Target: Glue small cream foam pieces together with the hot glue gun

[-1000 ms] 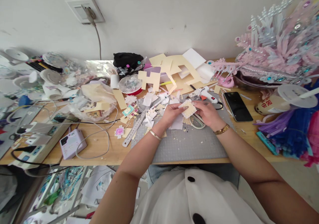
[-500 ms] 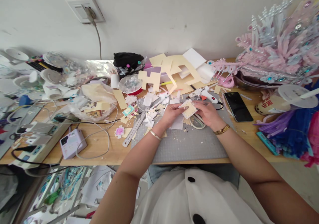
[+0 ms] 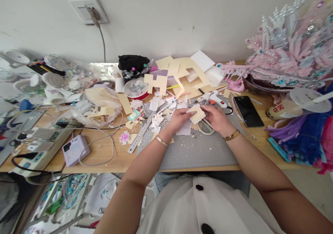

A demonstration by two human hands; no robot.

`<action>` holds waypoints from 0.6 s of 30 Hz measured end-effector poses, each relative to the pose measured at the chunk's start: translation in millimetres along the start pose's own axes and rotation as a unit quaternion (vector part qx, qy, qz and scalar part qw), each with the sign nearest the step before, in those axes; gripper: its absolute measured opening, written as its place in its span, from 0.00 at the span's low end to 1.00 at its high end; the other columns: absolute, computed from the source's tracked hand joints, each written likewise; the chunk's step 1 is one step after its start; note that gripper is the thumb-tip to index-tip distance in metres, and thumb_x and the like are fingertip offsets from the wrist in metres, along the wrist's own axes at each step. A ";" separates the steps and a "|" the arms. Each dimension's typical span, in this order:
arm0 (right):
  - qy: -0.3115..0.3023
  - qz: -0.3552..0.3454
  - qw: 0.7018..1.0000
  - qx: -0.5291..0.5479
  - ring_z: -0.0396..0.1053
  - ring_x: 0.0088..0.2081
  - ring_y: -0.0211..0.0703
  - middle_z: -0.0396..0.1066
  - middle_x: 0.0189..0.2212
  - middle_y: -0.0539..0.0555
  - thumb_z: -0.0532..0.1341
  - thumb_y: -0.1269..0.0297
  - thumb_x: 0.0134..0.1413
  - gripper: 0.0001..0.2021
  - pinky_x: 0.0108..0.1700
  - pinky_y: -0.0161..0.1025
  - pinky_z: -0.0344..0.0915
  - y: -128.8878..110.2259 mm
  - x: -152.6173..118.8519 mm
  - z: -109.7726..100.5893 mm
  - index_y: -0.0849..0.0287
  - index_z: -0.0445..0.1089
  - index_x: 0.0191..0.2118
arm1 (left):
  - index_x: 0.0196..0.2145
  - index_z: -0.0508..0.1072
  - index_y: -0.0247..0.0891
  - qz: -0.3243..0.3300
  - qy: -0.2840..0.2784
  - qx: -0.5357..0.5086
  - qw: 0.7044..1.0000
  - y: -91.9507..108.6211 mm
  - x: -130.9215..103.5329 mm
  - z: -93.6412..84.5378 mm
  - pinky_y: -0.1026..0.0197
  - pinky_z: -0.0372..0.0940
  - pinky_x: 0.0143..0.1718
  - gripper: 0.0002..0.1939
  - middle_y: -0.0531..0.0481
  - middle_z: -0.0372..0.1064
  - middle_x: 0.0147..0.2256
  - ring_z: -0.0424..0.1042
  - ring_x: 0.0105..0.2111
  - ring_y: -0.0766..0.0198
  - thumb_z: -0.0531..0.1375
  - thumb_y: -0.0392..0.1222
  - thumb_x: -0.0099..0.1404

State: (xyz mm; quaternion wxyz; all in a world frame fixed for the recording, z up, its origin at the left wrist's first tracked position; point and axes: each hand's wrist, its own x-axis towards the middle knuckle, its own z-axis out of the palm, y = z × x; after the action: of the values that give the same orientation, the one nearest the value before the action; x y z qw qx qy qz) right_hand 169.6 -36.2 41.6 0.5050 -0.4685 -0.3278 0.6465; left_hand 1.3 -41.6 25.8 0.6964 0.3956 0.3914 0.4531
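Between my two hands is a small cream card piece (image 3: pixel 197 115) with uneven, notched edges, held above the grey cutting mat (image 3: pixel 197 152). My left hand (image 3: pixel 180 118) pinches its left side, thumb on top. At its right edge, the fingers of my right hand (image 3: pixel 214 117) are closed on it too. Just beneath lie white-handled scissors (image 3: pixel 206 128), partly hidden by my right hand. A white glue gun (image 3: pixel 217 98) rests behind my right hand. Left of my left hand are paper scraps (image 3: pixel 156 123) and a steel ruler (image 3: pixel 140 135).
Cut cream card sheets (image 3: pixel 182 70) pile against the wall. On the right are a phone (image 3: pixel 248 111), a drink cup (image 3: pixel 293 103), pipe cleaners (image 3: pixel 307 136) and pink beaded crowns (image 3: pixel 286 60). A power strip (image 3: pixel 47 143), loose cables and a lilac device (image 3: pixel 76 150) occupy the left.
Almost nothing differs. My right fingers have shifted slightly at the card piece's right edge; both hands stay in the same place.
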 end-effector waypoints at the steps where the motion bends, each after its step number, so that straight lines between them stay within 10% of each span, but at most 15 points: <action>1: -0.001 0.002 1.000 0.002 0.74 0.34 0.47 0.78 0.28 0.50 0.72 0.56 0.35 0.10 0.36 0.41 0.69 0.4 0.2 -0.3 0.54 0.78 0.26 | 0.30 0.81 0.35 -0.002 -0.002 0.000 1.000 0.1 -0.1 0.0 0.59 0.64 0.36 0.17 0.47 0.77 0.30 0.71 0.29 0.64 0.73 0.50 0.46; 18: -0.008 0.008 1.000 -0.015 0.71 0.29 0.42 0.76 0.24 0.49 0.74 0.56 0.31 0.13 0.34 0.39 0.68 -3.5 -2.0 1.6 0.56 0.77 0.24 | 0.31 0.81 0.35 -0.014 -0.007 0.000 1.000 1.1 -0.7 -0.3 0.58 0.65 0.36 0.19 0.46 0.77 0.30 0.72 0.29 0.63 0.73 0.50 0.45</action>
State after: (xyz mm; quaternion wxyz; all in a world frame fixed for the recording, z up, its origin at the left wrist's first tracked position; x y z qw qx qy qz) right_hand 169.3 -37.1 45.9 0.4899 -0.4734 -0.3378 0.6494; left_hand 0.5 -41.8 26.8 0.7053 0.3934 0.3917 0.4408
